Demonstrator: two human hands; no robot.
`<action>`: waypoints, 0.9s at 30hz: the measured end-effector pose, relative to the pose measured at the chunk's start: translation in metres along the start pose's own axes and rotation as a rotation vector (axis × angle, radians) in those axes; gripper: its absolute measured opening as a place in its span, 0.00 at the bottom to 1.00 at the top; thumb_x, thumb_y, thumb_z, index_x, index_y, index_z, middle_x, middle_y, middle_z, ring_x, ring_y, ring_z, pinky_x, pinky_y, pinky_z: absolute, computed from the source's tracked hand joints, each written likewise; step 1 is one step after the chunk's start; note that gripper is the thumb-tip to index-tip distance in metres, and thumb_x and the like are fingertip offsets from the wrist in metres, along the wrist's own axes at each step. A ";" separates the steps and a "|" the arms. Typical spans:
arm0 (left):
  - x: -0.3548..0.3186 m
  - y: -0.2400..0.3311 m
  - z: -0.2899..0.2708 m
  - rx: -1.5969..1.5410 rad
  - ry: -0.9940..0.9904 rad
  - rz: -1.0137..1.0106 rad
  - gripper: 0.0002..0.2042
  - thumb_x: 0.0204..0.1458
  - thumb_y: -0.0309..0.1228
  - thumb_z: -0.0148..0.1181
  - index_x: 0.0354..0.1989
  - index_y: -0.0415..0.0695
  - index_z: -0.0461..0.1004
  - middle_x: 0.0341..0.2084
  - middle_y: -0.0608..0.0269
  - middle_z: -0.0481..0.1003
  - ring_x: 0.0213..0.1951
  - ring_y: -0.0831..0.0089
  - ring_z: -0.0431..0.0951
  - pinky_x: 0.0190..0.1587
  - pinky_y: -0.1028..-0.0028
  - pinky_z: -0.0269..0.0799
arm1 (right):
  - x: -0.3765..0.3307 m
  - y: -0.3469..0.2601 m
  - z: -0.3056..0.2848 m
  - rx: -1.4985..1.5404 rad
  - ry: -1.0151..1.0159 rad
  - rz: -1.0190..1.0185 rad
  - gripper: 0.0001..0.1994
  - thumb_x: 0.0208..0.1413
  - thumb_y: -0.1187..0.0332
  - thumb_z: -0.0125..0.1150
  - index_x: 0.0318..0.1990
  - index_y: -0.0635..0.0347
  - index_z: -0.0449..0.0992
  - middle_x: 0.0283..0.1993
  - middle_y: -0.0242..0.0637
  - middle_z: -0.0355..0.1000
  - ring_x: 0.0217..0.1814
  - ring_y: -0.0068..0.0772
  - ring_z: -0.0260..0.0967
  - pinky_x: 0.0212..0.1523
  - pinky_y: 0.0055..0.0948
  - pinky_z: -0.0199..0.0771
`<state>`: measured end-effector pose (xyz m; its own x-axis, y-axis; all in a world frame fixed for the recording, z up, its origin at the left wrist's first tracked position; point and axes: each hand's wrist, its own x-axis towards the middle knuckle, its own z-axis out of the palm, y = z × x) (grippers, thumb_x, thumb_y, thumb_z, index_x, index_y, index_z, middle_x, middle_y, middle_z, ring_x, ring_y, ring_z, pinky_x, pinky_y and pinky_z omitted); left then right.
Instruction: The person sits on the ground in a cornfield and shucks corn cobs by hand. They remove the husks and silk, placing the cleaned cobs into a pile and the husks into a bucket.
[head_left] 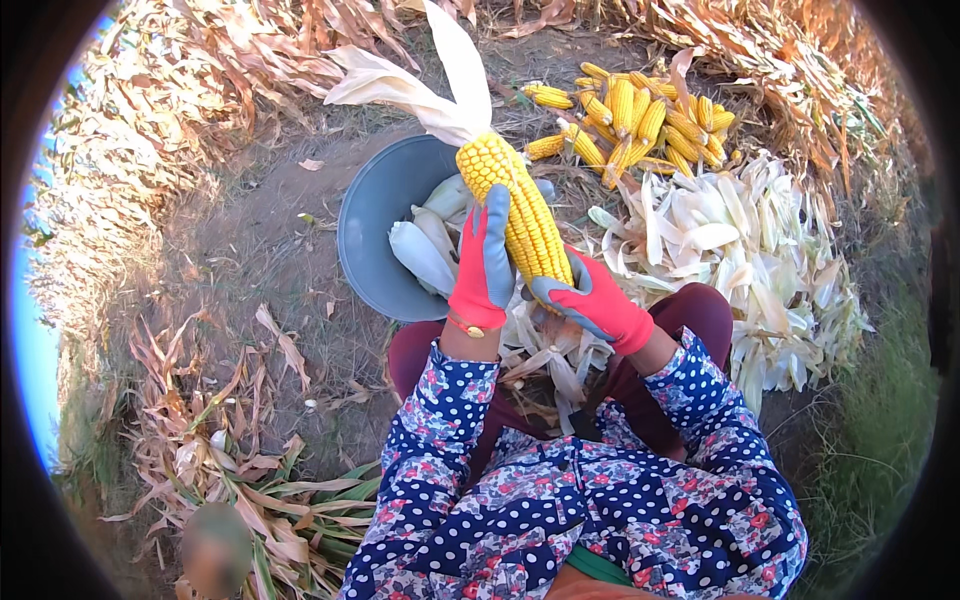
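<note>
In the middle of the frame, a person's two gloved hands are holding a large yellow ear of corn (535,232). The ear is leaning, its upper end pointing to the upper left and its lower end reaching toward the right hand (600,305). That hand is closing around the lower end, its thumb lying across the kernels. The left hand (483,255) is holding the ear along its left side, with a grey-coated digit stretching upward; its other fingers are partly hiding from view. Both gloves are showing red and grey, and a gold-coloured band (470,328) is circling the left wrist. Pale husk leaves (420,95) are spreading from the ear's upper end toward the top of the frame.

Just left of centre, behind the left hand, a grey bucket (362,245) is standing on the bare soil (255,215), and pale husk-covered ears (420,257) are lying inside it. In the upper right, a pile of bare yellow ears (640,115) is resting on the ground, while a heap of pale husks (740,265) is spreading below it, beside the person's knee. Dry stalks (780,50) are lining the top edge, and more leaves, some green, are lying in the lower left. The person is wearing a dark blue dotted, floral shirt (560,510) and maroon trousers (697,318).
</note>
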<state>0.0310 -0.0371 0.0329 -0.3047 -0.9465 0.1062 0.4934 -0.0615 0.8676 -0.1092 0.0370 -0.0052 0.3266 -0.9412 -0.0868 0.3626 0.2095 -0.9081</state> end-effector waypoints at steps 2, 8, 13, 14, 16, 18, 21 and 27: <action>0.000 -0.002 -0.006 0.022 0.080 0.010 0.22 0.56 0.41 0.58 0.53 0.39 0.65 0.44 0.59 0.73 0.40 0.74 0.75 0.43 0.76 0.72 | 0.005 0.009 -0.006 -0.666 0.205 -0.319 0.39 0.44 0.58 0.72 0.62 0.64 0.61 0.51 0.45 0.72 0.47 0.36 0.75 0.46 0.33 0.74; 0.007 0.000 -0.027 0.255 0.248 0.107 0.23 0.49 0.28 0.65 0.53 0.39 0.66 0.41 0.63 0.74 0.42 0.76 0.75 0.45 0.77 0.72 | 0.011 0.024 0.008 -1.080 0.421 -0.395 0.43 0.40 0.54 0.73 0.63 0.63 0.60 0.50 0.49 0.72 0.51 0.44 0.73 0.45 0.36 0.74; 0.022 0.010 -0.037 0.219 0.098 0.016 0.22 0.47 0.24 0.65 0.51 0.38 0.66 0.39 0.63 0.75 0.39 0.76 0.77 0.43 0.77 0.74 | 0.028 -0.022 -0.016 -0.597 0.190 -0.358 0.30 0.48 0.65 0.69 0.58 0.65 0.66 0.48 0.43 0.74 0.44 0.30 0.74 0.45 0.30 0.75; 0.026 0.005 -0.042 0.301 0.065 0.011 0.24 0.46 0.21 0.65 0.53 0.38 0.65 0.40 0.61 0.75 0.40 0.76 0.77 0.43 0.77 0.74 | 0.034 -0.030 -0.022 -0.346 0.305 -0.344 0.25 0.52 0.71 0.64 0.58 0.65 0.67 0.46 0.37 0.75 0.42 0.21 0.72 0.45 0.24 0.74; 0.016 -0.001 -0.020 0.231 0.052 -0.017 0.26 0.45 0.21 0.67 0.54 0.37 0.64 0.40 0.61 0.75 0.41 0.76 0.76 0.44 0.78 0.74 | 0.043 -0.034 -0.047 -0.140 0.486 -0.441 0.24 0.54 0.72 0.62 0.59 0.65 0.67 0.46 0.36 0.74 0.45 0.22 0.72 0.46 0.21 0.73; 0.005 -0.005 -0.013 0.262 0.091 -0.049 0.27 0.44 0.21 0.67 0.54 0.37 0.64 0.40 0.60 0.75 0.42 0.75 0.76 0.44 0.78 0.74 | 0.054 -0.029 -0.049 -0.098 0.551 -0.689 0.25 0.57 0.70 0.59 0.61 0.64 0.63 0.54 0.39 0.70 0.54 0.28 0.68 0.54 0.28 0.69; 0.001 -0.019 -0.003 0.512 0.015 -0.028 0.29 0.43 0.26 0.70 0.55 0.37 0.65 0.43 0.60 0.76 0.44 0.76 0.76 0.47 0.75 0.73 | 0.062 -0.045 -0.058 -0.904 0.922 -0.963 0.27 0.58 0.66 0.57 0.63 0.63 0.59 0.60 0.44 0.63 0.61 0.36 0.61 0.61 0.35 0.61; -0.001 -0.044 -0.006 0.240 -0.047 -0.219 0.24 0.46 0.27 0.67 0.53 0.38 0.67 0.43 0.61 0.75 0.44 0.75 0.76 0.46 0.74 0.73 | 0.081 -0.021 -0.029 -0.298 0.449 -0.733 0.21 0.63 0.66 0.50 0.62 0.64 0.63 0.58 0.37 0.66 0.63 0.28 0.57 0.63 0.30 0.54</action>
<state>0.0140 -0.0356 -0.0086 -0.4221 -0.9031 -0.0788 0.2072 -0.1807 0.9615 -0.1160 -0.0514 -0.0054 -0.2907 -0.8393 0.4595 0.0842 -0.5008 -0.8614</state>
